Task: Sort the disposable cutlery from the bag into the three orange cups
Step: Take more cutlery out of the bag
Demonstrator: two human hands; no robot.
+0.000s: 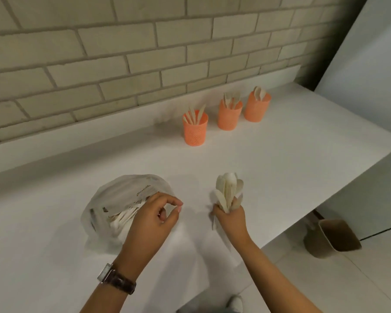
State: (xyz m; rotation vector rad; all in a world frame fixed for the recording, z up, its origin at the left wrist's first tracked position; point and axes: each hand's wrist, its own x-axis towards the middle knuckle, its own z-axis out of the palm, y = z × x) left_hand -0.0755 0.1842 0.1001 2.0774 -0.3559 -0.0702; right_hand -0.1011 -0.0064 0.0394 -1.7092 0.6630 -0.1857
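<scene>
On the white worktop (280, 159), near its front edge, a clear plastic bag (120, 195) lies open with pale disposable cutlery (122, 219) still heaped inside. The person's left hand (154, 220), with a wristwatch (116, 277) on its wrist, hovers over the right side of the bag's mouth. Its fingers (175, 202) are curled, with thumb and forefinger drawn close together at the bag's edge; whether they pinch the thin plastic or nothing at all cannot be told. To the right of the bag, the right hand (230, 219) grips a bundle of spoons (228, 190) by the handles, the fingers wrapped tightly round them and the bowls fanning upward above the fist. Well beyond the hands, toward the brick wall (122, 64), three orange cups stand upright in a slanting row, apart from one another. The left cup (195, 132) holds what look like knives, the middle cup (229, 118) holds forks, and the right cup (256, 109) holds spoons. On the floor beyond the worktop's right corner a tan bin (335, 236) stands tilted in view, and a light shoe (235, 303) shows at the bottom edge.
</scene>
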